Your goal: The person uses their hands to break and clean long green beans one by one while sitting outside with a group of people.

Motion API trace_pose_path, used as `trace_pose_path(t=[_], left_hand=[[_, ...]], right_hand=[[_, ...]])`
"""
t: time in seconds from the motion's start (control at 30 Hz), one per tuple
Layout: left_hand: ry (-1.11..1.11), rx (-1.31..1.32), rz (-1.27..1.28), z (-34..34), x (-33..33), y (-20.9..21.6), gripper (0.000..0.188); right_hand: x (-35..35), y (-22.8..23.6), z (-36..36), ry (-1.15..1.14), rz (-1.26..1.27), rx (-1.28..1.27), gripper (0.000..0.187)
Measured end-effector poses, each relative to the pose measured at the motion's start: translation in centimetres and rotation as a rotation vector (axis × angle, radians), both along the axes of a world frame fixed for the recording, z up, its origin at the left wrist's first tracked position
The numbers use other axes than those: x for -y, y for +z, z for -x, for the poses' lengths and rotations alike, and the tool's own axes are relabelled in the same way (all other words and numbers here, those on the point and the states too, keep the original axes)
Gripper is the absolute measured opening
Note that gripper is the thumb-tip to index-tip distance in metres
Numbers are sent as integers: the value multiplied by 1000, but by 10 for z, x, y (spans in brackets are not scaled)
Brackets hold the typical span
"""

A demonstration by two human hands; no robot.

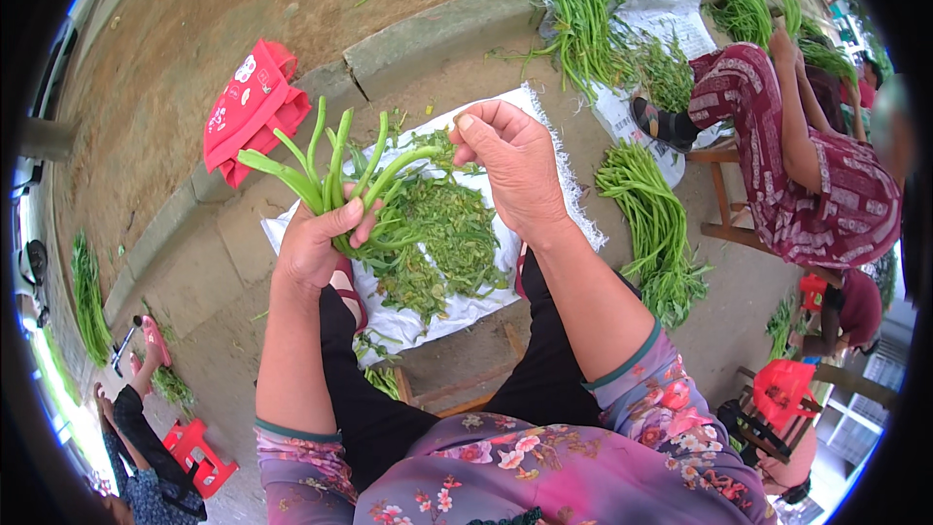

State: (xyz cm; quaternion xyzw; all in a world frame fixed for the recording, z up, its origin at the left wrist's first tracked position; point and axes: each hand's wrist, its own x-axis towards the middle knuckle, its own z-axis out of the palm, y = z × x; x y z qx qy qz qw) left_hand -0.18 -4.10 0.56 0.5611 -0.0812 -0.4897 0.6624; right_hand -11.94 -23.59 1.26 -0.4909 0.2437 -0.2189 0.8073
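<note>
My left hand (321,238) is closed round a small bunch of thick green vegetable stems (335,160), their ends fanning upward. To the right and a little higher, my right hand (513,160) is raised with thumb and forefinger pinched together. A tiny brownish bit may be at its fingertips, too small to name. Beneath both hands, a heap of torn green leaves (452,233) lies on a white woven sheet (562,160) on the ground between my feet.
A long bundle of greens (637,204) lies right of the sheet; more greens (573,15) lie on sacks farther off. A red bag (255,107) rests by the concrete kerb (442,39). One person (826,165) sits at the right, another (146,467) lower left near a red stool (199,457).
</note>
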Motion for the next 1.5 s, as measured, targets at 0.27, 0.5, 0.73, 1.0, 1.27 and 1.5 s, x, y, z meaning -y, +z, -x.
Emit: trace_pose_path(t=[0.27, 0.5, 0.73, 1.0, 1.27, 1.5], left_hand=[[-55, 73, 15, -14, -16, -8, 32], [-52, 96, -36, -21, -29, -8, 34], [-156, 110, -104, -25, -29, -3, 31], [-268, 304, -173, -24, -27, -5, 25], [-244, 407, -201, -19, -22, -12, 23], [-224, 453, -194, -16, -18, -14, 18]], right_hand=[[2, -5, 8, 168, 228, -211, 10], [-1, -4, 9, 194, 379, -120, 21], [2, 4, 17, 559, 353, -167, 18], [0, 5, 20, 560, 668, -203, 12], [-10, 0, 21, 444, 169, -296, 7], [-20, -6, 16, 252, -196, -169, 8]])
